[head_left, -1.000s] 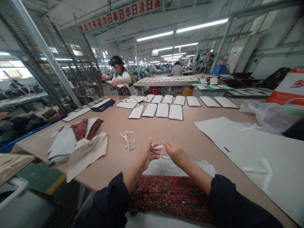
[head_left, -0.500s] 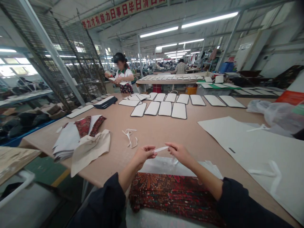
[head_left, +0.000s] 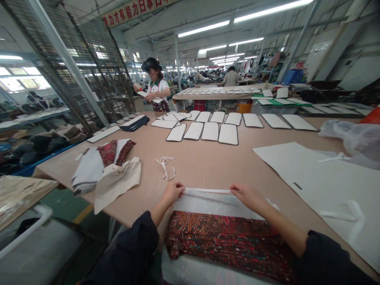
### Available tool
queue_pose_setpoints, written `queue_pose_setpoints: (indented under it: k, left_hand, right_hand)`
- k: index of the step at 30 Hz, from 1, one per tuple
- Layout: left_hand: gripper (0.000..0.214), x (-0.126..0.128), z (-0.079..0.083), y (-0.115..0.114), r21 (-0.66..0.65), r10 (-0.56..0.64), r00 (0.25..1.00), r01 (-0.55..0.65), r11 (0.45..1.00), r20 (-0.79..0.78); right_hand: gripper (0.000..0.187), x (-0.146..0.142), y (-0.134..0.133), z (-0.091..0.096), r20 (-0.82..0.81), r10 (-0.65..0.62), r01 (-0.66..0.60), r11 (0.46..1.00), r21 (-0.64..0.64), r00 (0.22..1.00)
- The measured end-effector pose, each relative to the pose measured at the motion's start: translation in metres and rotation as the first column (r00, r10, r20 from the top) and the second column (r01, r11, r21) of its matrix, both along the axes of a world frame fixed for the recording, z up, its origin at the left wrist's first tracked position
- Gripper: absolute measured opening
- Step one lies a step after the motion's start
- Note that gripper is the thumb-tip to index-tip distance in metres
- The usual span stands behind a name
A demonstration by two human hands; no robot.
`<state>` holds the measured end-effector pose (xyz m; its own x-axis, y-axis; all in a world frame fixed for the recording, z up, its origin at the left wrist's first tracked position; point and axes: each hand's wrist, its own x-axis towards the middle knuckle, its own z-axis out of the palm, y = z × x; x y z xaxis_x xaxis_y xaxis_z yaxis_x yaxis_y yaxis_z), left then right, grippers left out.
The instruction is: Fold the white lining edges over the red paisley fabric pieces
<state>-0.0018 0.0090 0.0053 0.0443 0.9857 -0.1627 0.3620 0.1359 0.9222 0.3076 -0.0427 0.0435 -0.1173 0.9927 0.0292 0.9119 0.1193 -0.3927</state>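
Note:
A white tape strip (head_left: 208, 190) is stretched flat along the far edge of a white backing sheet (head_left: 213, 204). My left hand (head_left: 173, 192) pinches its left end and my right hand (head_left: 249, 196) pinches its right end, both closed and low on the table (head_left: 204, 162). A dark red patterned fabric (head_left: 225, 241) covers the near part of the white backing sheet, between my forearms.
A tangle of white strip scraps (head_left: 166, 166) lies just beyond my hands. At left sits a pile of fabric pieces (head_left: 103, 170). Rows of white dark-edged panels (head_left: 208, 130) lie farther back. A large white sheet (head_left: 323, 178) covers the right. A person (head_left: 154, 89) works at the table's far end.
My hands have moved apart and down. The short strip held in the air between them is now drawn out long and laid along the white backing sheet's far edge.

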Motion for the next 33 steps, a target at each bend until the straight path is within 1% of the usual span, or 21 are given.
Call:
queue_pose_setpoints:
  k: [1,3,7,11,15,20,25,29,31,33]
  left_hand:
    - [0.003,-0.001,-0.004,0.000,0.009,-0.009,0.999,0.009,1.000,-0.040]
    - [0.005,-0.001,-0.010,-0.001,0.039,-0.024,0.992,0.029,0.999,-0.123]
    - [0.010,0.001,-0.016,-0.001,0.106,-0.025,0.964,0.054,0.993,-0.264]
    - [0.012,0.004,-0.015,-0.004,0.144,-0.014,0.923,0.075,0.987,-0.384]
    - [0.014,0.008,-0.013,-0.009,0.176,-0.020,0.854,0.130,0.976,-0.519]
    - [0.014,0.012,-0.012,-0.011,0.160,-0.012,0.818,0.127,0.979,-0.575]
    - [0.014,0.015,-0.012,-0.013,0.156,-0.021,0.772,0.156,0.975,-0.635]
    - [0.016,0.018,-0.011,-0.018,0.186,-0.032,0.679,0.245,0.951,-0.734]
    - [0.018,0.020,-0.009,-0.021,0.198,-0.026,0.613,0.295,0.935,-0.790]
    - [0.019,0.021,-0.006,-0.024,0.215,-0.009,0.528,0.361,0.908,-0.849]
  right_hand:
    - [0.023,-0.001,-0.003,-0.005,0.050,0.000,0.001,1.000,-0.011,0.999]
    - [0.023,-0.003,-0.007,-0.014,0.098,-0.003,0.006,0.999,-0.032,0.995]
    - [0.020,-0.006,-0.007,-0.031,0.093,-0.028,0.034,0.997,-0.064,0.995]
    - [0.020,-0.003,-0.004,-0.044,0.088,-0.046,0.052,0.997,-0.060,0.995]
    - [0.019,-0.001,-0.004,-0.049,0.065,-0.059,0.063,0.996,-0.056,0.996]
    - [0.018,-0.001,-0.004,-0.050,0.037,-0.073,0.075,0.996,-0.048,0.997]
    - [0.019,-0.002,-0.004,-0.051,0.051,-0.088,0.090,0.995,-0.049,0.995]
    - [0.019,-0.003,-0.005,-0.050,0.060,-0.083,0.086,0.996,-0.040,0.995]
    - [0.019,-0.003,-0.006,-0.048,0.058,-0.082,0.085,0.996,-0.037,0.995]
    - [0.019,-0.004,-0.006,-0.047,0.057,-0.086,0.088,0.995,-0.037,0.995]
